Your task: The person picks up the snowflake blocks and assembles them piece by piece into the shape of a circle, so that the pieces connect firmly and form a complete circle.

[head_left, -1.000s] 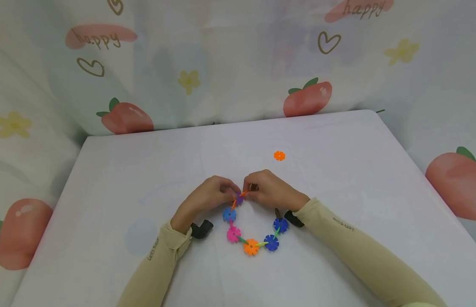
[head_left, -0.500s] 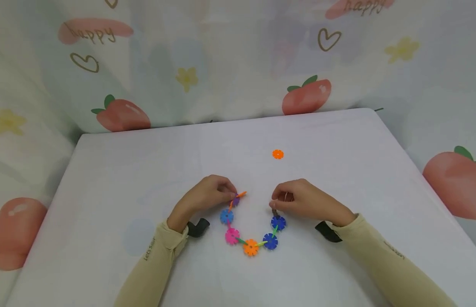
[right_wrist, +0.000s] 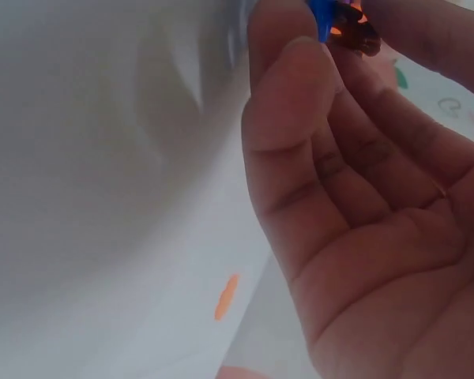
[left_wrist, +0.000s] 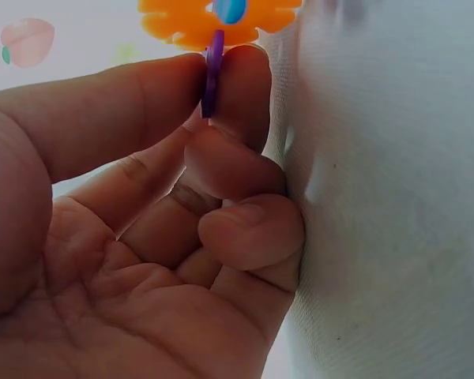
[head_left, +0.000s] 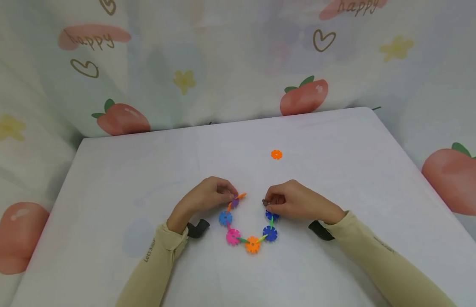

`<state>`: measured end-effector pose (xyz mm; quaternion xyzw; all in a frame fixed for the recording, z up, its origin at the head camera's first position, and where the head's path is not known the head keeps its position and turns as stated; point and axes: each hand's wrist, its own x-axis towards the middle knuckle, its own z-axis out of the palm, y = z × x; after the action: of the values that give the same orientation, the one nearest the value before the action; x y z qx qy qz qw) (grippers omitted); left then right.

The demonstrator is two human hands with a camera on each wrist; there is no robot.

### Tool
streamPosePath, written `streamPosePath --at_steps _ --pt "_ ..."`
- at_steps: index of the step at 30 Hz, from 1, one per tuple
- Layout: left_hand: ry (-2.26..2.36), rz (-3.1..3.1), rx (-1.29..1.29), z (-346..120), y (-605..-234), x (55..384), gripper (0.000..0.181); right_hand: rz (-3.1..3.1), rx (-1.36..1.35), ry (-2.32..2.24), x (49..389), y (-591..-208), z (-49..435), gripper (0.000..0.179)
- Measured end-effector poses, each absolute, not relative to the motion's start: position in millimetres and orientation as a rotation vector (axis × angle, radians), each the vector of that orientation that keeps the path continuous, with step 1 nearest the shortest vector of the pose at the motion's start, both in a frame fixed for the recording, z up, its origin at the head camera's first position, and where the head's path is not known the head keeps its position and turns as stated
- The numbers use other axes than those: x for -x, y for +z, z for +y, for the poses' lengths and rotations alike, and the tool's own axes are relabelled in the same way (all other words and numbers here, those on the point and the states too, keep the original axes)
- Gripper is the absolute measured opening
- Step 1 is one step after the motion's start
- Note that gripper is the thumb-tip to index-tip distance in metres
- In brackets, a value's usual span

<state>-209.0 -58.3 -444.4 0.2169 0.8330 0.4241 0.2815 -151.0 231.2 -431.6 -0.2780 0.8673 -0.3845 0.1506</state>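
Note:
Plastic snowflake discs are slotted together into a U-shaped chain, its gap on the far side in the head view. My left hand (head_left: 212,194) pinches a purple disc (left_wrist: 212,75) between thumb and finger at one end. An orange disc (head_left: 241,196) sticks out from it toward the right. At the other end my right hand (head_left: 293,198) pinches the chain where a brown disc (right_wrist: 355,31) joins a dark blue disc (head_left: 272,216). Fingers partly cover both. Light blue (head_left: 225,218), pink (head_left: 233,236) and orange (head_left: 252,245) discs follow along the chain, linked by edge-on discs.
A loose orange disc (head_left: 276,154) lies flat on the white table (head_left: 165,166) beyond the hands. Black camera mounts (head_left: 198,228) show at both wrists. A printed curtain (head_left: 222,55) hangs behind the table's far edge.
My right hand has left the orange disc by the left hand, moved right and taken the chain's brown end, then drawn it slightly left. The left hand keeps its pinch on the purple disc.

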Motion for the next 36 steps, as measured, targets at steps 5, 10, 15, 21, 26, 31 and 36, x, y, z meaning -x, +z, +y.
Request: streamPosePath --at_steps 5,10,15,21,26,31,36 --pt "1.114 2.241 -0.562 -59.1 -443.5 209.1 0.012 2.494 0.797 -1.069 160.5 -431.1 227.1 0.005" --pt "1.096 2.249 -0.564 -58.6 -442.8 210.4 0.011 2.487 0.755 -1.054 166.0 -428.9 230.6 0.004" --pt "1.079 2.258 -0.559 -58.0 -441.9 211.4 0.012 2.607 0.639 -1.06 185.8 -421.2 240.6 0.011" --pt "1.071 2.247 -0.573 -59.4 -443.3 211.0 0.014 2.827 0.408 -1.036 224.8 -415.6 253.9 0.018" --pt "1.074 2.229 -0.588 -61.1 -444.3 210.7 0.014 2.833 0.253 -0.916 248.3 -418.2 259.5 0.036" --pt "1.081 2.227 -0.604 -61.6 -444.4 211.1 0.014 2.775 0.2 -0.879 259.1 -425.5 259.4 0.045" --pt "1.089 2.225 -0.607 -63.3 -444.0 211.6 0.014 2.796 0.209 -0.835 264.1 -431.3 257.6 0.039"
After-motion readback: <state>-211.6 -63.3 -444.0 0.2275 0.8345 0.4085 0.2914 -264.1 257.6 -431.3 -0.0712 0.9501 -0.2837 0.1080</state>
